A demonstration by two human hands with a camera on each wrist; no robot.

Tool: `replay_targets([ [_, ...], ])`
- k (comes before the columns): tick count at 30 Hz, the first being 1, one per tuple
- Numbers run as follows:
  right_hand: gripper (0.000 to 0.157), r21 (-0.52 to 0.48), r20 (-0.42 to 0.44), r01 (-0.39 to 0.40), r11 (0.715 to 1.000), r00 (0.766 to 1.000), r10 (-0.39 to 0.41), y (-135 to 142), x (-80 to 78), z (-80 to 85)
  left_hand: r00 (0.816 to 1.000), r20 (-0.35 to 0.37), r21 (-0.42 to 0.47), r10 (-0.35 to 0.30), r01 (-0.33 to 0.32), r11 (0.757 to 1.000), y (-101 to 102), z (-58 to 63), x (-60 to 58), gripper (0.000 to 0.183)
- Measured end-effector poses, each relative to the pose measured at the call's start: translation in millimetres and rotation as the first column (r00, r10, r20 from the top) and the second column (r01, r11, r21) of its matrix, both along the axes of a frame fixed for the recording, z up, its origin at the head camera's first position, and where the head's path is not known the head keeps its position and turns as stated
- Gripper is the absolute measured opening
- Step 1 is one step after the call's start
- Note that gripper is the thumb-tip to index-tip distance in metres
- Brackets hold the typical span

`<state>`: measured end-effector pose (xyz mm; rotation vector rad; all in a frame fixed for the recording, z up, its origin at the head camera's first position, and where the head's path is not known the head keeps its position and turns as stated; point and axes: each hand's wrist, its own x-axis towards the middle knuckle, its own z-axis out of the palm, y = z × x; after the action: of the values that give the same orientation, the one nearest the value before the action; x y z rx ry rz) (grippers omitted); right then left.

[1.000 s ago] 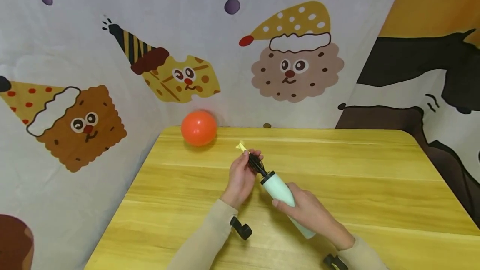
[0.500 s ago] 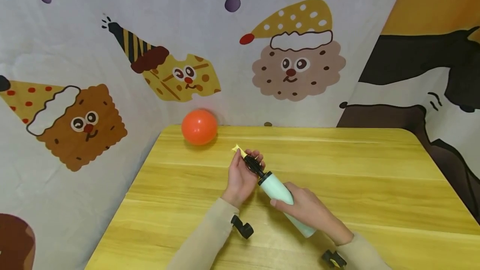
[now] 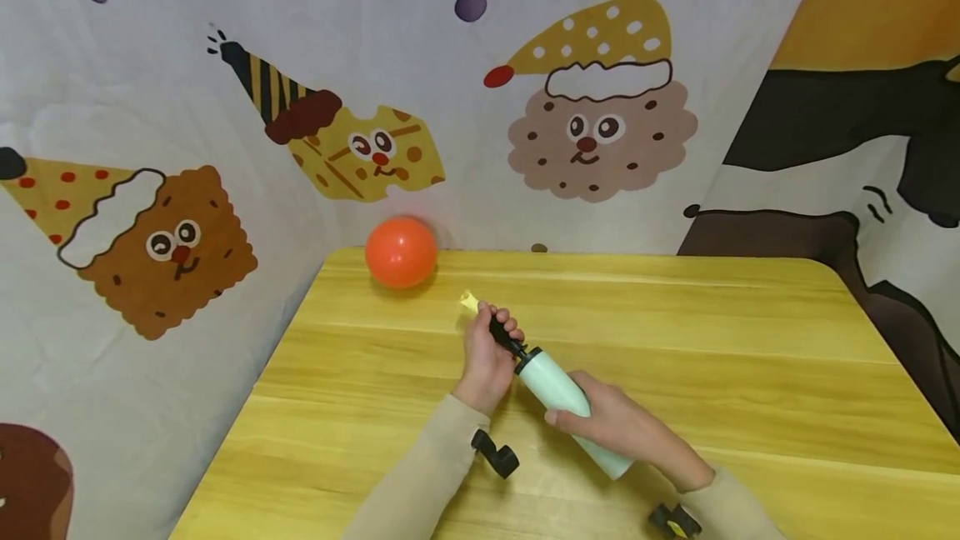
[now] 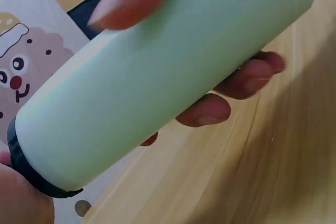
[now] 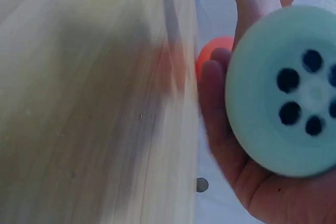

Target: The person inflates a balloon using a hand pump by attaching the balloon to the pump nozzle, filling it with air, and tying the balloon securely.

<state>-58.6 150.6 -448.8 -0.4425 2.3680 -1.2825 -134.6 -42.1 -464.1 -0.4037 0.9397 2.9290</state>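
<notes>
A mint-green balloon pump (image 3: 551, 380) slants across the head view above the table. My right hand (image 3: 618, 419) grips its green barrel, thumb on the near side. With curled fingers my left hand (image 3: 487, 361) holds the pump's black front part (image 3: 504, 335). Past the left thumb pokes a limp yellow piece (image 3: 468, 301) that looks like an uninflated balloon; its lower part is hidden by the hand. In the left wrist view the barrel (image 4: 152, 87) fills the middle, right-hand fingers (image 4: 205, 110) beneath it. The right wrist view shows the barrel's holed end (image 5: 252, 87).
An inflated orange balloon (image 3: 401, 252) rests near the far left corner of the wooden table (image 3: 360, 365). Behind the table hangs a printed cloth (image 3: 480, 132) with cartoon biscuits. Black camera mounts (image 3: 497, 454) sit on both wrists.
The left hand's thumb and fingers have shifted along the black front part and yellow piece. The yellow tip has moved slightly left and turned. The right hand keeps its grip.
</notes>
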Motion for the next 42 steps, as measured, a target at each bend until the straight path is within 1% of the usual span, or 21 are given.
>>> replay_targets([
  [2, 0.071, -0.029, 0.035, -0.023, 0.999, 0.999, 0.024, 2, 1.2, -0.8, 1.0, 0.006, 0.009, -0.007, 0.007, 1.0, -1, 0.6, -0.8, 0.034],
  [4, 0.074, -0.04, 0.047, -0.033, 0.999, 0.998, 0.035, 3, 1.7, -0.8, 1.0, -0.011, 0.034, -0.019, 0.02, 0.999, -3, 0.6, -1.4, 0.037],
  [7, 0.075, -0.044, 0.053, -0.027, 0.999, 0.998, 0.03, 3, 2.0, -0.4, 0.998, -0.049, 0.089, -0.04, 0.044, 0.995, -5, 0.2, -2.1, 0.039],
  [10, 0.074, -0.052, 0.056, -0.013, 0.999, 0.998, 0.016, 2, 2.6, 0.4, 0.997, -0.063, 0.137, -0.036, 0.044, 0.99, -6, -1.5, -2.9, 0.034],
  [13, 0.073, -0.055, 0.053, -0.003, 0.998, 0.999, 0.005, -1, 3.3, 1.3, 0.997, -0.066, 0.118, -0.025, 0.033, 0.992, -8, -3.3, -3.7, 0.033],
  [16, 0.071, -0.066, 0.048, -0.003, 0.998, 0.999, 0.007, -4, 3.5, 1.3, 0.998, -0.058, 0.036, -0.017, 0.019, 0.999, -8, -5.0, -4.2, 0.036],
  [19, 0.069, -0.075, 0.047, -0.008, 0.997, 0.999, 0.011, -6, 3.9, 0.1, 1.0, -0.022, -0.044, -0.016, 0.015, 0.999, -8, -5.6, -3.8, 0.035],
  [21, 0.069, -0.084, 0.048, -0.008, 0.996, 0.999, 0.013, -7, 4.4, -0.6, 1.0, 0.003, -0.062, -0.019, 0.019, 0.998, -8, -5.5, -4.3, 0.033],
  [23, 0.068, -0.088, 0.048, -0.007, 0.996, 0.999, 0.011, -7, 4.5, -1.6, 0.999, 0.013, -0.044, -0.03, 0.03, 0.999, -9, -5.8, -5.6, 0.032],
  [26, 0.066, -0.092, 0.048, 0.001, 0.996, 0.999, 0.004, -7, 4.8, -3.1, 0.998, 0.029, 0.037, -0.048, 0.047, 0.998, -11, -6.1, -8.5, 0.032],
  [29, 0.067, -0.075, 0.046, 0.017, 0.997, 0.999, -0.014, -6, 4.9, -4.5, 0.997, 0.042, 0.11, -0.062, 0.057, 0.992, -11, -7.2, -10.6, 0.036],
  [32, 0.069, -0.052, 0.039, 0.035, 0.998, 0.999, -0.033, -5, 5.0, -5.9, 0.997, 0.034, 0.154, -0.075, 0.069, 0.986, -11, -8.2, -11.7, 0.045],
  [35, 0.069, -0.047, 0.036, 0.043, 0.998, 0.999, -0.042, -3, 4.9, -6.7, 0.996, 0.008, 0.158, -0.091, 0.088, 0.983, -11, -9.2, -11.0, 0.054],
  [36, 0.069, -0.048, 0.036, 0.041, 0.998, 0.999, -0.039, -2, 4.8, -7.1, 0.996, 0.0, 0.154, -0.094, 0.093, 0.984, -11, -9.5, -10.4, 0.054],
  [39, 0.067, -0.054, 0.038, 0.031, 0.998, 0.999, -0.029, 0, 4.5, -7.0, 0.996, -0.016, 0.132, -0.091, 0.092, 0.987, -10, -10.7, -8.9, 0.047],
  [42, 0.066, -0.052, 0.043, 0.019, 0.998, 0.999, -0.017, 0, 3.6, -6.0, 0.998, -0.023, 0.081, -0.063, 0.065, 0.995, -8, -11.4, -8.5, 0.035],
])
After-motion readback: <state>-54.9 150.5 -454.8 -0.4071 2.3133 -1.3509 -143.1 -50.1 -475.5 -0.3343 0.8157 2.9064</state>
